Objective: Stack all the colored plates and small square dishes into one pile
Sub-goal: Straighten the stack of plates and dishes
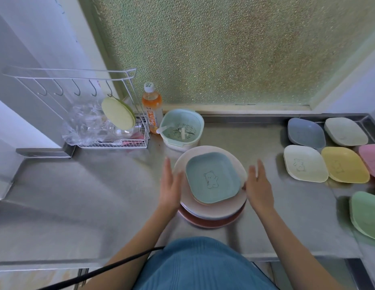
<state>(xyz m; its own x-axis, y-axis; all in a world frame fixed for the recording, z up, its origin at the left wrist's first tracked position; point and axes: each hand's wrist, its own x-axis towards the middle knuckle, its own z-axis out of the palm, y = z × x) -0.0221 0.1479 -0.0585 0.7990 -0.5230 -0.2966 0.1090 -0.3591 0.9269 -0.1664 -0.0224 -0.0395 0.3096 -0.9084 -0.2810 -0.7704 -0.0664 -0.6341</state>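
Note:
A pile of round plates [210, 214] stands on the steel counter in front of me, a pale pink plate on top and a red one at the bottom. On it lies a teal square dish [212, 178] with a bear drawing, over an orange one. My left hand [170, 185] is flat against the pile's left side, fingers straight. My right hand [258, 187] touches the pile's right rim, fingers spread. To the right lie loose square dishes: blue [306, 132], grey-white [345, 130], cream [304, 163], yellow [344, 164], pink [370, 162] and green [366, 214].
A mint colander bowl [182, 127] stands just behind the pile, with an orange drink bottle [152, 107] beside it. A white wire rack [111, 122] holding a yellow-green lid and plastic wrap is at the back left. A frosted window rises behind the counter.

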